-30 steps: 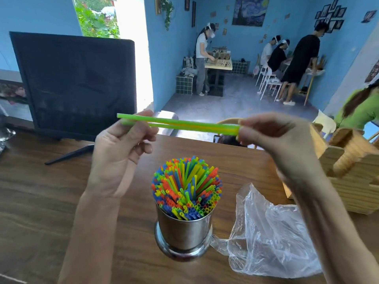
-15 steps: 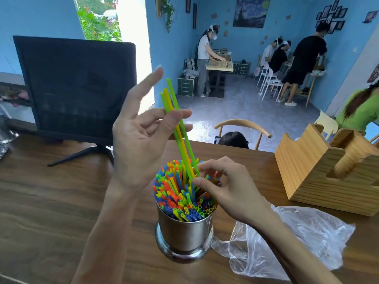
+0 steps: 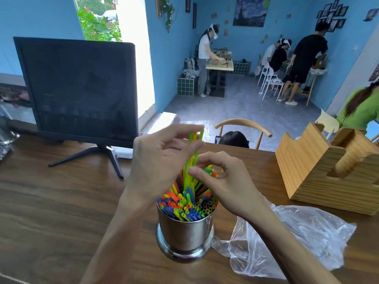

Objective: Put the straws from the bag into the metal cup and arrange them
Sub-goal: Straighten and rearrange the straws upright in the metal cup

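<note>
Holding: left hand [image 3: 162, 162] pinches two green straws [image 3: 193, 160] near their tops, lower ends among the packed straws [image 3: 187, 206].
Right hand [image 3: 221, 181]: fingers curled, thumb touching the green pair; a true pinch is hard to confirm.
Metal cup [image 3: 184, 234]: upright on table [image 3: 51, 212].
Bag [image 3: 297, 238]: crumpled, just right of cup.
</note>
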The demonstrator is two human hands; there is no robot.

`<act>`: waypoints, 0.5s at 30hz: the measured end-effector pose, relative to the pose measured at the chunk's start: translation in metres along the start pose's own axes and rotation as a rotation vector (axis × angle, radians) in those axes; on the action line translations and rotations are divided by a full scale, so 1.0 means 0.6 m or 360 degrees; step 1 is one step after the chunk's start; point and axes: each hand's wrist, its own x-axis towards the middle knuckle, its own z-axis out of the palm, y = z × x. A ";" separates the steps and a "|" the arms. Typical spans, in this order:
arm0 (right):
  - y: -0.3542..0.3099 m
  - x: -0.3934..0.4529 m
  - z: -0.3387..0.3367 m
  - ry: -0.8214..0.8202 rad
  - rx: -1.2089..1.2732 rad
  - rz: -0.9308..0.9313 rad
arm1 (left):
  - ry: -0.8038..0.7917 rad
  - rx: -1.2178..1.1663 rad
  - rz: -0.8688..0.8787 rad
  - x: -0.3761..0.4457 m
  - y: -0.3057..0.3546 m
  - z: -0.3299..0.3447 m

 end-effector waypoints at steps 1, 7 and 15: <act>0.003 -0.001 -0.002 0.0002 -0.0026 0.0014 | -0.0015 0.0086 0.0011 -0.004 -0.004 0.000; 0.030 0.010 -0.055 0.0173 0.0289 0.0164 | -0.0492 0.0512 -0.0091 -0.015 -0.040 -0.024; 0.084 0.029 -0.041 -0.0087 0.0011 0.0426 | -0.0490 0.0551 -0.0098 -0.012 -0.041 -0.017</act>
